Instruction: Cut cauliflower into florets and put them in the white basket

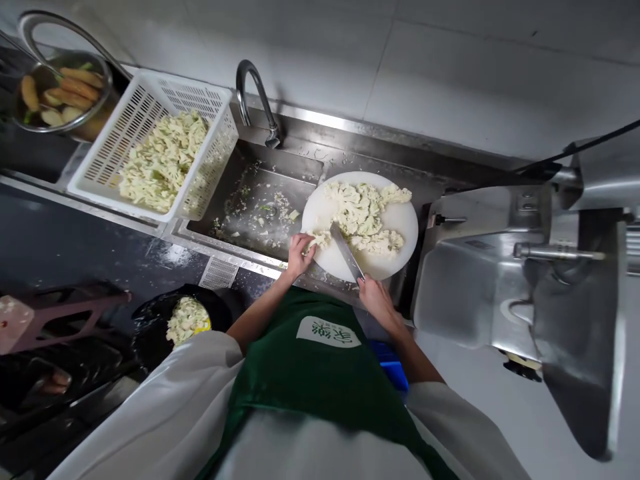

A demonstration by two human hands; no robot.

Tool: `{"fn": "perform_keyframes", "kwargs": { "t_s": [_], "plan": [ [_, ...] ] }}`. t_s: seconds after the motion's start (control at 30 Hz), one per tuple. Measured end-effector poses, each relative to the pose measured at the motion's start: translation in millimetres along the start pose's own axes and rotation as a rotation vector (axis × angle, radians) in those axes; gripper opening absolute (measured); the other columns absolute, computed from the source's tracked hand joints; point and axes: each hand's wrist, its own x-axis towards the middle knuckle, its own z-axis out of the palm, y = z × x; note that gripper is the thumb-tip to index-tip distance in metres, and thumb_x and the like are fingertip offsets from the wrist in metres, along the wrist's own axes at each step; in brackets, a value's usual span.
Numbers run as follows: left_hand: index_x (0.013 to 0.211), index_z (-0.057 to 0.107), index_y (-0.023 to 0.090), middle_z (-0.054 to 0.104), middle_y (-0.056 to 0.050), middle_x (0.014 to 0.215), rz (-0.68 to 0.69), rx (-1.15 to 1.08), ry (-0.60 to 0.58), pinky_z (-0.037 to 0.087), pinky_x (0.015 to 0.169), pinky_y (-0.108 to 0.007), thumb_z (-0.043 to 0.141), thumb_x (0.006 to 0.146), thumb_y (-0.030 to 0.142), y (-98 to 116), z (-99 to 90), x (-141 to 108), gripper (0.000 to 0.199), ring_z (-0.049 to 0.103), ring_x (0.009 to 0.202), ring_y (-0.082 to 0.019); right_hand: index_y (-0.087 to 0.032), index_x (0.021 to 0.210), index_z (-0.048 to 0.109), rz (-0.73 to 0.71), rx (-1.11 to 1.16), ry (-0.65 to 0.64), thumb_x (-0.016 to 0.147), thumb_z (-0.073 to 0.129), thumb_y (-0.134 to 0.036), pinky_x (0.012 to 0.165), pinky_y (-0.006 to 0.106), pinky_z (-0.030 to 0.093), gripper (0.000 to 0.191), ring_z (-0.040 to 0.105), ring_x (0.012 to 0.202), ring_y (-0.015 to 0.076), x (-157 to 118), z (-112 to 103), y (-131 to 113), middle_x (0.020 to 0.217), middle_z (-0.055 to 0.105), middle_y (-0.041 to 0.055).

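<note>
My right hand (376,297) grips the handle of a kitchen knife (347,251), its blade slanting up and left across a round white cutting board (327,268). At the board's left edge, my left hand (300,255) has its fingers and thumb closed on a small cauliflower piece (319,239). The knife tip lies just right of that piece. A large chunk of cauliflower (361,208) rests in the middle of the board, beyond the blade. More cut cauliflower (381,243) lies to the right of the blade.
Left of the board is a sink (260,200) strewn with scraps, under a curved faucet (257,90). A white basket (173,215) holds cut cauliflower; farther left stands a metal pot (85,127) of vegetables. A black-lined bin (150,320) is below. A metal machine (460,287) stands right.
</note>
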Motion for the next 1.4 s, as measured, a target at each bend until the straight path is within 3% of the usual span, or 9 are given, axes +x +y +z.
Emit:
{"fn": "perform_keyframes", "kwargs": {
  "t_s": [0.17,0.37,0.5,0.67,0.83,1.0,1.2,1.4],
  "plan": [
    [0.103,0.070,0.022,0.071,-0.008,0.102,0.013,-0.040,0.040,0.049,0.100,-0.044,0.065,0.097,0.037,-3,2.1,1,0.017,0.062,0.106,-0.024,-0.014,0.120,0.061,0.007,-0.010,0.098,0.110,0.031,-0.032,0.074,0.029,0.044,0.037,0.074,0.088,0.0253,-3,-12,-47,0.094,0.077,0.0144],
    [0.104,0.072,0.022,0.071,-0.008,0.104,0.010,-0.076,0.000,0.050,0.099,-0.045,0.065,0.098,0.038,-7,2.2,5,0.019,0.062,0.105,-0.024,-0.015,0.124,0.059,-0.014,-0.042,0.085,0.110,0.030,-0.032,0.080,0.029,0.047,0.036,0.075,0.093,0.0244,20,-24,-87,0.101,0.077,0.0158],
    [0.105,0.071,0.021,0.070,-0.009,0.104,0.009,-0.113,-0.013,0.051,0.099,-0.045,0.063,0.098,0.038,-11,2.9,7,0.020,0.062,0.106,-0.024,-0.012,0.125,0.059,-0.009,-0.077,0.085,0.110,0.030,-0.030,0.083,0.029,0.048,0.038,0.074,0.096,0.0248,39,-25,-94,0.101,0.077,0.0171],
    [0.106,0.071,0.022,0.069,-0.009,0.105,0.082,-0.177,-0.147,0.050,0.102,-0.047,0.062,0.099,0.036,-18,-2.0,3,0.019,0.060,0.112,-0.025,-0.010,0.121,0.065,-0.019,-0.050,0.038,0.108,0.035,-0.027,0.085,0.030,0.048,0.037,0.072,0.103,0.0260,68,-24,-97,0.109,0.076,0.0194],
    [0.111,0.071,0.022,0.065,-0.010,0.113,-0.027,-0.142,-0.019,0.051,0.100,-0.044,0.062,0.099,0.038,-20,-6.7,3,0.022,0.060,0.110,-0.024,-0.011,0.122,0.065,0.020,0.020,0.135,0.109,0.031,-0.032,0.084,0.030,0.048,0.042,0.073,0.098,0.0262,61,-31,-97,0.104,0.077,0.0175],
    [0.105,0.073,0.022,0.067,-0.010,0.108,-0.091,-0.120,-0.014,0.052,0.098,-0.044,0.062,0.098,0.041,-18,-3.6,8,0.023,0.061,0.108,-0.024,-0.011,0.128,0.061,-0.018,0.064,0.180,0.110,0.029,-0.037,0.082,0.030,0.048,0.045,0.073,0.093,0.0264,50,-35,-115,0.101,0.077,0.0176],
    [0.106,0.071,0.022,0.069,-0.009,0.107,-0.117,-0.157,-0.049,0.051,0.100,-0.044,0.061,0.099,0.040,-23,-1.0,8,0.022,0.062,0.107,-0.024,-0.011,0.123,0.062,0.003,0.054,0.144,0.109,0.029,-0.034,0.082,0.031,0.049,0.043,0.073,0.095,0.0260,69,-24,-133,0.103,0.076,0.0172],
    [0.121,0.069,0.020,0.060,-0.013,0.119,-0.163,-0.117,0.020,0.048,0.106,-0.046,0.063,0.097,0.039,-27,1.2,6,0.031,0.056,0.117,-0.026,-0.010,0.121,0.064,-0.052,0.133,0.144,0.109,0.031,-0.035,0.082,0.031,0.049,0.043,0.073,0.098,0.0265,91,-23,-136,0.104,0.076,0.0174]
  ]
}}
